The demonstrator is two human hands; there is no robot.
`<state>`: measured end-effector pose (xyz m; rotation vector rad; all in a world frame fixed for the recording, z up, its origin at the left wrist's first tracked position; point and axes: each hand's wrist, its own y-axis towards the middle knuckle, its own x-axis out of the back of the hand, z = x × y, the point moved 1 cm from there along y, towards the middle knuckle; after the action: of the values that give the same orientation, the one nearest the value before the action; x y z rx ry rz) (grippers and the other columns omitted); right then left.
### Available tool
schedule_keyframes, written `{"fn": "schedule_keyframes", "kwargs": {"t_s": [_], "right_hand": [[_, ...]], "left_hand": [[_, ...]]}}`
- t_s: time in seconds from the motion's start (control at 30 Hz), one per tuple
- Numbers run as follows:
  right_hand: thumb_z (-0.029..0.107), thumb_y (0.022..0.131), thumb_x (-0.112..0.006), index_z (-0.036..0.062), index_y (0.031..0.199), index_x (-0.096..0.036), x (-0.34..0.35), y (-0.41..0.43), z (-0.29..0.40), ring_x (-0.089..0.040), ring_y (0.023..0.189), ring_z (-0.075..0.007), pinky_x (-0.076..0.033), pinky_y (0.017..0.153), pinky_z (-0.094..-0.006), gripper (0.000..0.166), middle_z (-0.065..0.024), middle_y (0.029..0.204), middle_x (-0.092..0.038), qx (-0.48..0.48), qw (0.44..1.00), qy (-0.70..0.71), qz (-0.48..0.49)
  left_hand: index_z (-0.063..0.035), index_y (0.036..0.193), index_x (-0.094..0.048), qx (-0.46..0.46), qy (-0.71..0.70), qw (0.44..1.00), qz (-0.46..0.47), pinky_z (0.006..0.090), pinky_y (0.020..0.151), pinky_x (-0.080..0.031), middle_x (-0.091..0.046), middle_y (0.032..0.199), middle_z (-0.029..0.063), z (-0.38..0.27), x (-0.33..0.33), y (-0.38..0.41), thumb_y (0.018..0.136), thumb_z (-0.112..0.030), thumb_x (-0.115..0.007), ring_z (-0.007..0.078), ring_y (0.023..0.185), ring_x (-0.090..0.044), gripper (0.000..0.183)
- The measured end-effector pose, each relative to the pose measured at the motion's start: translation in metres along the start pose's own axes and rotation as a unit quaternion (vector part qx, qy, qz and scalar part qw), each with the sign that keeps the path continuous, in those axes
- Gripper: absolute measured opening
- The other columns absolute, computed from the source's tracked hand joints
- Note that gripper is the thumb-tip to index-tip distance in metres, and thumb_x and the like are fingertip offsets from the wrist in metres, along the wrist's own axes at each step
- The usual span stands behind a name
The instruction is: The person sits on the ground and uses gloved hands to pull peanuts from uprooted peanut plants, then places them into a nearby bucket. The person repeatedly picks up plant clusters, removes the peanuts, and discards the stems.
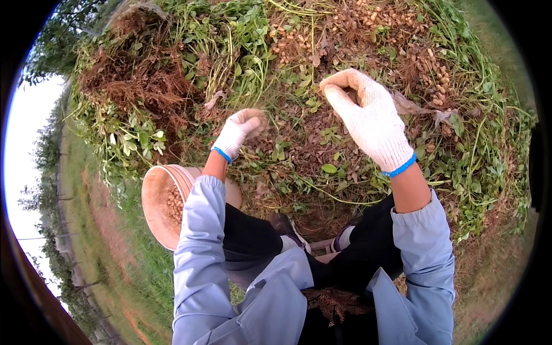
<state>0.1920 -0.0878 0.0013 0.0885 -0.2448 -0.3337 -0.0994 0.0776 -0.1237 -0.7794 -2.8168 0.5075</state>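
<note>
My left hand (243,130), in a white knit glove with a blue cuff, is raised just above the bucket's right side; its curled fingers are blurred, and I cannot tell whether they hold anything. Farther right and higher in the picture, my right hand (366,114) wears a matching glove, its fingers bent round to meet the thumb; what lies inside them is hidden. Below both hands spread peanut plants with leaves and stems. Unshelled peanuts (431,73) cluster on roots beyond my right hand. A pale plastic bucket (161,207) with peanuts (173,205) inside leans beside my left forearm.
A heap of uprooted plants with reddish-brown roots (142,86) rises at the upper left. More peanuts (375,17) lie at the top right. A torn plastic film (409,105) lies among the vines. My shoes (289,230) are close to the plants; grass (151,258) borders the left.
</note>
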Motion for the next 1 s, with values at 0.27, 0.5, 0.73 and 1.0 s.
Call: {"fn": "schedule_keyframes", "kwargs": {"t_s": [0.27, 0.5, 0.73, 1.0], "right_hand": [[0.023, 0.098, -0.07, 0.0033, 0.123, -0.066, 0.078, 0.008, 0.002, -0.063, 0.082, -0.0086, -0.05, 0.072, -0.0232, 0.032, -0.0031, 0.104, -0.069, -0.042, 0.961, 0.154, -0.226], [0.02, 0.099, -0.068, 0.0045, 0.126, -0.064, 0.16, -0.013, -0.044, -0.061, 0.089, -0.0082, -0.051, 0.077, -0.0253, 0.031, -0.0024, 0.107, -0.068, -0.009, 0.935, 0.102, -0.34], [0.023, 0.103, -0.063, 0.003, 0.126, -0.062, 0.298, -0.06, -0.06, -0.062, 0.087, -0.0101, -0.053, 0.073, -0.0258, 0.03, -0.006, 0.11, -0.068, 0.052, 0.874, -0.054, -0.479], [0.041, 0.095, -0.068, -0.0017, 0.121, -0.065, 0.33, -0.066, -0.05, -0.066, 0.11, -0.0296, -0.05, 0.099, -0.0395, 0.05, -0.0184, 0.121, -0.069, -0.049, 0.787, -0.487, -0.376]], "left_hand": [[-0.0086, 0.136, -0.057, -0.116, 0.565, 0.803, -0.153, 0.0422, 0.098, -0.051, -0.064, 0.128, 0.0201, -0.058, -0.002, -0.062, 0.093, -0.026, -0.067, 0.0379, 0.114, -0.064, 0.048], [-0.0047, 0.122, -0.067, -0.139, 0.477, 0.857, -0.136, 0.0389, 0.093, -0.052, -0.07, 0.116, 0.0176, -0.055, -0.026, -0.09, 0.096, -0.027, -0.063, 0.0331, 0.106, -0.068, 0.035], [-0.0076, 0.114, -0.068, -0.15, 0.453, 0.871, -0.116, 0.0395, 0.084, -0.055, -0.073, 0.103, 0.0167, -0.073, -0.034, -0.1, 0.094, -0.033, -0.065, 0.0327, 0.093, -0.071, 0.032], [-0.0081, 0.116, -0.068, -0.154, 0.472, 0.865, -0.067, 0.0427, 0.087, -0.054, -0.073, 0.107, 0.0169, -0.077, -0.038, -0.104, 0.094, -0.033, -0.064, 0.0358, 0.097, -0.07, 0.033]]}}
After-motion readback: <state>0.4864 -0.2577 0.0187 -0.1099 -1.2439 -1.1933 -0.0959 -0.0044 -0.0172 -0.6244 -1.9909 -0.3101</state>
